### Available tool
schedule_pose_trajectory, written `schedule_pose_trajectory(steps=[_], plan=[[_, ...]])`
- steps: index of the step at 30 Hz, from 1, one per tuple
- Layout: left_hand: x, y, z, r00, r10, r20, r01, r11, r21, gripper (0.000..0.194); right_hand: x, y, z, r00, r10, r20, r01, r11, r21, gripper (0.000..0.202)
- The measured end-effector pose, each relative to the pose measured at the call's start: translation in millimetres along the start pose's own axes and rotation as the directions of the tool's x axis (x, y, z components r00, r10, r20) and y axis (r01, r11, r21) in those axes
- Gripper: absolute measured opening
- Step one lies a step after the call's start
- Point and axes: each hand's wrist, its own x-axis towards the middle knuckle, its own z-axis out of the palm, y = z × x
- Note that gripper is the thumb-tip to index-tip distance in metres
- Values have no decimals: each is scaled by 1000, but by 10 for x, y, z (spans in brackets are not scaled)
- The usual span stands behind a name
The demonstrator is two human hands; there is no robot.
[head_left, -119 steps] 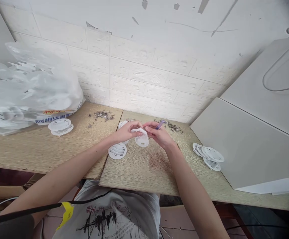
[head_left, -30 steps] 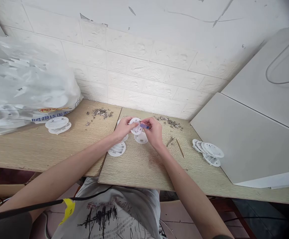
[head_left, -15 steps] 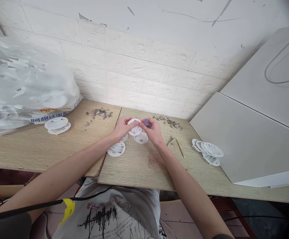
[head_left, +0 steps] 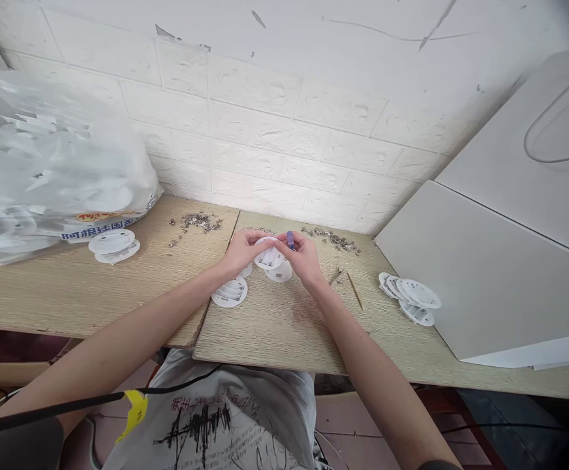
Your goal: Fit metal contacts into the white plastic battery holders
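My left hand point(head_left: 244, 251) pinches the left edge of a white round plastic disc point(head_left: 269, 258) with long recesses, like a battery compartment. On the disc's upper right edge press the thumb and fingers of my right hand point(head_left: 304, 254), closed on it too. Something blue point(head_left: 290, 240) shows at the right index finger; whether it is a wrap or a held tool I cannot tell. Below the held piece another white disc point(head_left: 279, 272) lies on the table. More discs point(head_left: 230, 294) rest under my left wrist. Small metal clips point(head_left: 336, 240) lie in a loose pile beyond my right hand.
A second heap of metal pieces point(head_left: 201, 222) is on the left board. White discs point(head_left: 114, 241) lie beside a large plastic bag point(head_left: 59, 170). At right are tweezers point(head_left: 336, 275), a thin wooden stick point(head_left: 355, 291), stacked discs point(head_left: 414, 295) and a grey panel point(head_left: 500, 274). A wall stands behind.
The held disc has shifted slightly right and tilted, and its recesses now show more plainly. Both hands keep their grip and have hardly moved.
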Motion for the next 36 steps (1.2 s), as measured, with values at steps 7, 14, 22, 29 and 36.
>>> schedule_pose_trajectory(steps=[7,14,22,29,36], plan=[[2,-11,-3,999,-33,15,33,999,-28,25,16,38,-2,1000,-2,-7,2,1000,-27,30],[-10,14,-8,999,-37,13,37,999,-7,28,14,39,-5,1000,-15,3,15,997,-74,29],[61,-167,-43,999,48,-10,-46,992,115,31,11,83,1,999,-27,25,30,992,-122,27],[35,-117,-26,1000,18,-24,-13,985,173,22,25,114,-8,1000,12,21,-10,998,-68,28],[46,-112,-35,999,16,-52,-6,979,205,11,14,122,8,999,-45,23,49,980,-191,24]])
